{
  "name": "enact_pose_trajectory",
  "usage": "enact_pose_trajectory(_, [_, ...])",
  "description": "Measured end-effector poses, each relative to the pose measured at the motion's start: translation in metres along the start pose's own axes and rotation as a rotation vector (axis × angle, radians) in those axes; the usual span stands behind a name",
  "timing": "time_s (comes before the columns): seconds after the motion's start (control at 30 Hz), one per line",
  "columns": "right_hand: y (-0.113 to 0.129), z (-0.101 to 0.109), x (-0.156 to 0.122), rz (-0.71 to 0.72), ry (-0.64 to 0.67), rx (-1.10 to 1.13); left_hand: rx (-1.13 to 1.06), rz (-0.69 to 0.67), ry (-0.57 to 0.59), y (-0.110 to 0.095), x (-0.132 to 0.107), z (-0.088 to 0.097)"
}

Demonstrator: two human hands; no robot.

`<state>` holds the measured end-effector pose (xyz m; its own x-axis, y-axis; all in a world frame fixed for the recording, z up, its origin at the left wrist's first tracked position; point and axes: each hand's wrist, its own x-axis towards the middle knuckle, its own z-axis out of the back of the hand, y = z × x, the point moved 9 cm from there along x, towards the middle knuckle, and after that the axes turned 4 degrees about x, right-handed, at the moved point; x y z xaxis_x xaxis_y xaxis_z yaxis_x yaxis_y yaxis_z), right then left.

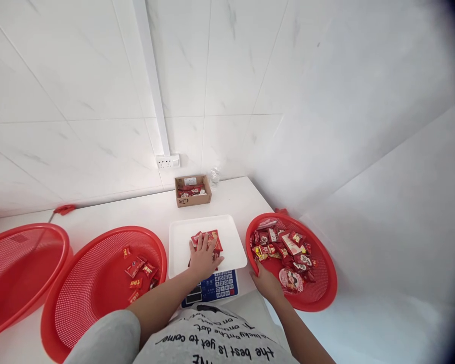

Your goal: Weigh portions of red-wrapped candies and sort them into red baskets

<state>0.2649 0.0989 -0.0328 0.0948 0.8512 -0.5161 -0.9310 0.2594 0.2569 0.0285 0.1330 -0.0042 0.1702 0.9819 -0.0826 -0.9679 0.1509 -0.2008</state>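
Note:
My left hand (203, 258) lies flat with fingers spread on a small pile of red snack packets (213, 236). The pile sits on a white tray (231, 227) on top of a scale with a blue keypad (218, 285). My right hand (265, 282) is closed on the near-left rim of the right red basket (326, 288), which holds several red snack packets (290, 247). A middle red basket (98, 253) to the left of the tray holds a few more packets (138, 273).
A third red basket (23, 263) stands at the far left. A small cardboard box (192, 191) with packets and a clear plastic bottle (214, 176) stand by the back wall under a wall socket (167, 161). The white wall closes in on the right.

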Motion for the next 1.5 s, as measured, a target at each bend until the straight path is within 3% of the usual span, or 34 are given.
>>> enact_pose_trajectory(0.13, [0.000, 0.000, 0.001, 0.001, -0.005, 0.024, 0.019, -0.156, 0.003, -0.003, 0.001, -0.001])
enact_pose_trajectory(0.37, [-0.001, 0.000, 0.000, -0.006, 0.007, 0.037, 0.025, -0.568, 0.127, 0.004, 0.006, 0.019])
enact_pose_trajectory(0.43, [0.000, 0.000, -0.001, -0.001, 0.002, 0.038, 0.025, -0.526, 0.105, 0.002, 0.009, 0.023])
enact_pose_trajectory(0.6, [0.001, 0.001, -0.002, -0.011, 0.005, 0.021, 0.005, 0.062, 0.027, 0.014, 0.016, 0.015])
enact_pose_trajectory(0.67, [0.002, 0.001, -0.002, -0.012, 0.010, 0.018, 0.000, 0.162, 0.039, 0.014, 0.015, 0.006])
enact_pose_trajectory(0.8, [0.001, 0.001, -0.002, -0.030, 0.018, 0.027, 0.014, 0.018, 0.026, 0.012, 0.017, 0.003])
enact_pose_trajectory(1.03, [0.001, 0.001, -0.002, -0.006, -0.011, 0.025, -0.024, -0.269, 0.056, 0.012, 0.014, 0.022])
enact_pose_trajectory(1.1, [0.000, 0.001, -0.002, -0.007, -0.010, 0.018, -0.014, -0.171, 0.033, 0.013, 0.014, 0.026])
enact_pose_trajectory(1.2, [0.000, 0.001, -0.002, -0.016, -0.011, 0.018, -0.023, 0.153, 0.049, 0.025, 0.012, 0.020])
enact_pose_trajectory(1.27, [0.001, 0.001, -0.002, -0.018, -0.011, 0.020, -0.036, 0.259, 0.079, 0.026, 0.008, 0.013])
enact_pose_trajectory(1.37, [0.000, 0.000, -0.001, -0.021, -0.007, 0.013, -0.027, 0.207, 0.051, 0.022, 0.009, 0.010])
enact_pose_trajectory(1.5, [-0.002, -0.001, 0.000, -0.016, -0.014, 0.014, -0.010, 0.016, 0.000, 0.023, 0.011, 0.012])
